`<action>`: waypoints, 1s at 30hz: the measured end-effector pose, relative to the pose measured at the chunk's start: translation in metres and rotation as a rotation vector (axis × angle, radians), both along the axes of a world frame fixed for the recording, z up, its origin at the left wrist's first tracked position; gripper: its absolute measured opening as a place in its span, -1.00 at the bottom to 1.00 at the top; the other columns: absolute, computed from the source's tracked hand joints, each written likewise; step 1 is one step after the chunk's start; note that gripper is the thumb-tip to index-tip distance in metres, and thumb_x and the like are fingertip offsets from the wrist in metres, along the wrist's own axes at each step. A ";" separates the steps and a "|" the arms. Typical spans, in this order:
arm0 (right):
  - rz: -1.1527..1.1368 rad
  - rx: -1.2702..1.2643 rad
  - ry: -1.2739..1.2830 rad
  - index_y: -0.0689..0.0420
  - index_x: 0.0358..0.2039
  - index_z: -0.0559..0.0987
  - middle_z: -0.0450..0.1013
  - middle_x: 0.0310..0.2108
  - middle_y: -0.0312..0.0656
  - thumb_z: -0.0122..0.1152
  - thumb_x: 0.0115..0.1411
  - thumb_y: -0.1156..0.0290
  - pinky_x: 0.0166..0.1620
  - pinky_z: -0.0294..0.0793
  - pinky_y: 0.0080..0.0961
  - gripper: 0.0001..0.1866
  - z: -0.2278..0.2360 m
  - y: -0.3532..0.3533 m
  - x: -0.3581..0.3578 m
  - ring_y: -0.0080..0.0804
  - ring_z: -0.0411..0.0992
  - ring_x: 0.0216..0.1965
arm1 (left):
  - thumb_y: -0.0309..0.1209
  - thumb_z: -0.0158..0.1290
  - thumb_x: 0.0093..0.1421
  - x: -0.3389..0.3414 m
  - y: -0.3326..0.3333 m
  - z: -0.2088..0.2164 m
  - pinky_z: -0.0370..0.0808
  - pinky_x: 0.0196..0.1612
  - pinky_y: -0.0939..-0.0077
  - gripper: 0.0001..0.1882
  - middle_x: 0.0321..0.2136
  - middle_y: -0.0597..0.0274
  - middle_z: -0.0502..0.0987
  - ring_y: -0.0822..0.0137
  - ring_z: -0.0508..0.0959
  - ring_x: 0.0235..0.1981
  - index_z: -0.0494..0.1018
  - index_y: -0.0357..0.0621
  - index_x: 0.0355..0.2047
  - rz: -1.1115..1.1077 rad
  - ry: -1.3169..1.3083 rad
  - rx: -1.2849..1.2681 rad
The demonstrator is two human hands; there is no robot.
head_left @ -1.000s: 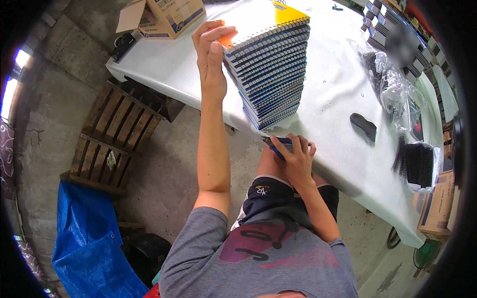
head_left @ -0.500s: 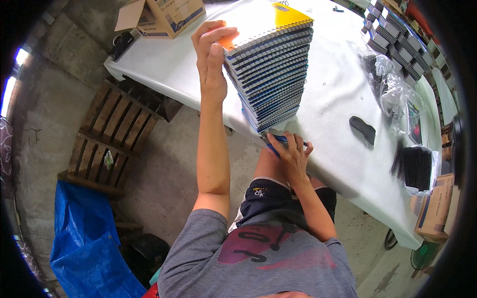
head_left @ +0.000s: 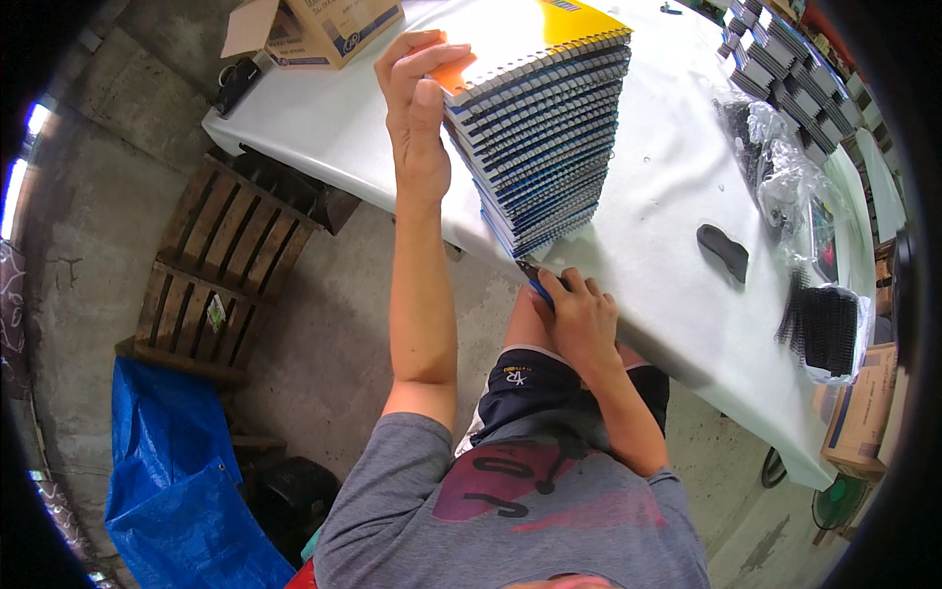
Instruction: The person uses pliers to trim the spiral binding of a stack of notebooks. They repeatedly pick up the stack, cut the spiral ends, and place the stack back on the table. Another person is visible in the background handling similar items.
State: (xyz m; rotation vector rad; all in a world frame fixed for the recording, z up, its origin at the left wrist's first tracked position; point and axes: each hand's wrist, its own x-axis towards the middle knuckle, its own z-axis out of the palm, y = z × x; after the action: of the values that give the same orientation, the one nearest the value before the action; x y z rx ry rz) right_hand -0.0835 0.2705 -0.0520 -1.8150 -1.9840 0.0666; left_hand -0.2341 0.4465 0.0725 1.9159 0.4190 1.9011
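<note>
A tall stack of spiral notebooks (head_left: 549,147) stands at the edge of the white-covered table, its wire-bound side facing me. The top notebook has a yellow and orange cover (head_left: 579,27). My left hand (head_left: 420,118) grips the stack's upper left corner, fingers over the cover and thumb against the side. Low at the stack's foot, my right hand (head_left: 587,312) is closed around blue-handled pliers (head_left: 541,286). The dark tip of the pliers is at the lowest notebooks' binding; I cannot tell whether it touches the wire.
A dark curved object (head_left: 723,252) lies on the white table (head_left: 667,187). Along the right are clear plastic wrapping (head_left: 785,182), a bundle of black binding coils (head_left: 822,332) and stacked notebooks (head_left: 785,74). An open carton (head_left: 329,31) sits at the far left, above a wooden pallet (head_left: 211,270).
The pliers' handles, spread apart before, are now squeezed together in my right hand. My left hand keeps its place on the stack, while the view has shifted slightly.
</note>
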 end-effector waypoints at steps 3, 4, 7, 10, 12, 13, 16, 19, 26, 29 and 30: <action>-0.037 -0.286 0.156 -0.04 -0.20 0.47 0.38 -0.31 -0.13 0.08 0.18 0.14 -0.33 0.38 -0.02 -0.75 0.018 0.002 -0.006 -0.03 0.44 -0.28 | 0.01 -0.34 0.30 0.000 0.000 -0.002 0.19 0.17 0.33 -0.51 -0.01 0.13 0.24 0.28 0.22 0.13 0.46 -0.04 -0.16 -0.003 -0.002 0.009; -0.039 -0.322 0.215 -0.01 -0.21 0.47 0.38 -0.31 -0.09 0.06 0.19 0.15 -0.30 0.38 -0.02 -0.76 0.021 0.004 -0.006 0.01 0.43 -0.27 | 0.00 -0.33 0.30 0.000 -0.001 -0.002 0.18 0.17 0.33 -0.52 -0.01 0.13 0.24 0.28 0.21 0.13 0.46 -0.04 -0.16 -0.002 -0.005 0.008; -0.012 -0.390 0.373 0.06 -0.23 0.47 0.39 -0.31 0.00 0.02 0.22 0.17 -0.20 0.38 -0.02 -0.75 0.022 0.012 0.002 0.11 0.41 -0.24 | -0.03 -0.32 0.30 0.000 -0.002 -0.001 0.16 0.17 0.33 -0.53 -0.02 0.13 0.25 0.27 0.20 0.13 0.47 -0.06 -0.17 -0.003 -0.013 0.015; 0.047 -0.419 0.480 0.11 -0.24 0.47 0.40 -0.29 0.06 0.01 0.22 0.16 -0.15 0.36 -0.06 -0.72 0.007 0.023 0.016 0.16 0.39 -0.22 | -0.05 -0.31 0.31 0.002 -0.003 0.000 0.15 0.16 0.33 -0.54 -0.03 0.12 0.26 0.26 0.19 0.13 0.48 -0.08 -0.18 -0.009 -0.009 0.029; 0.041 -0.485 0.524 0.14 -0.24 0.47 0.40 -0.27 0.09 0.00 0.22 0.15 -0.11 0.34 -0.09 -0.69 0.006 0.029 0.020 0.17 0.38 -0.19 | -0.07 -0.30 0.30 0.003 -0.003 0.001 0.14 0.15 0.33 -0.55 -0.03 0.11 0.27 0.25 0.18 0.14 0.48 -0.10 -0.19 -0.008 -0.013 0.030; 0.061 -0.539 0.523 0.13 -0.24 0.47 0.41 -0.25 0.09 0.00 0.22 0.13 -0.10 0.34 -0.09 -0.68 0.009 0.034 0.022 0.16 0.38 -0.18 | -0.08 -0.30 0.30 0.003 -0.004 0.001 0.15 0.15 0.33 -0.55 -0.03 0.10 0.27 0.25 0.18 0.13 0.48 -0.10 -0.19 0.003 -0.012 0.031; 0.099 -0.601 0.439 0.08 -0.20 0.48 0.41 -0.20 0.05 -0.01 0.20 0.09 -0.06 0.34 -0.12 -0.66 0.019 0.040 0.028 0.10 0.39 -0.12 | -0.09 -0.28 0.29 0.002 -0.005 0.004 0.17 0.12 0.32 -0.56 -0.03 0.09 0.27 0.22 0.20 0.10 0.47 -0.13 -0.20 0.034 0.003 0.046; 0.075 -0.521 0.248 -0.02 -0.10 0.48 0.41 -0.14 -0.02 -0.02 0.19 0.05 -0.01 0.35 -0.16 -0.63 0.025 0.028 0.030 0.02 0.40 -0.09 | -0.08 -0.28 0.30 0.001 -0.006 0.004 0.18 0.11 0.31 -0.56 -0.03 0.11 0.27 0.22 0.21 0.09 0.47 -0.12 -0.20 0.025 -0.001 0.003; 0.146 -0.545 0.333 -0.15 0.10 0.38 0.38 -0.08 0.03 -0.02 0.16 0.07 0.04 0.33 -0.22 -0.53 0.025 0.015 0.040 0.00 0.38 -0.03 | 0.00 -0.21 0.27 -0.003 -0.011 0.017 0.33 0.10 0.26 -0.54 -0.08 0.09 0.23 0.23 0.27 0.07 0.48 -0.09 -0.17 0.019 0.094 0.015; 0.205 -0.518 0.431 -0.18 0.14 0.32 0.36 -0.10 0.09 0.01 0.11 0.11 0.07 0.28 -0.19 -0.47 0.007 0.015 0.040 0.06 0.31 0.01 | -0.02 -0.15 0.25 -0.004 -0.010 0.016 0.43 0.04 0.34 -0.56 -0.07 0.10 0.21 0.25 0.32 0.05 0.49 -0.09 -0.16 -0.016 0.112 0.028; 0.193 -0.540 0.382 -0.19 0.15 0.30 0.35 -0.09 0.09 0.04 0.08 0.12 0.07 0.26 -0.14 -0.43 0.020 0.010 0.034 0.07 0.29 0.02 | -0.02 -0.14 0.25 -0.007 -0.011 0.013 0.43 0.04 0.34 -0.56 -0.07 0.10 0.22 0.25 0.32 0.05 0.49 -0.09 -0.16 0.000 0.107 0.024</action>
State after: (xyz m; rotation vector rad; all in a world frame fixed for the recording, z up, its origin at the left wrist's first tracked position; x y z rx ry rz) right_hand -0.0493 0.2809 -0.0324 -1.7222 -1.9632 1.0161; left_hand -0.2411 0.4358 0.0855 2.0401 0.4302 1.8167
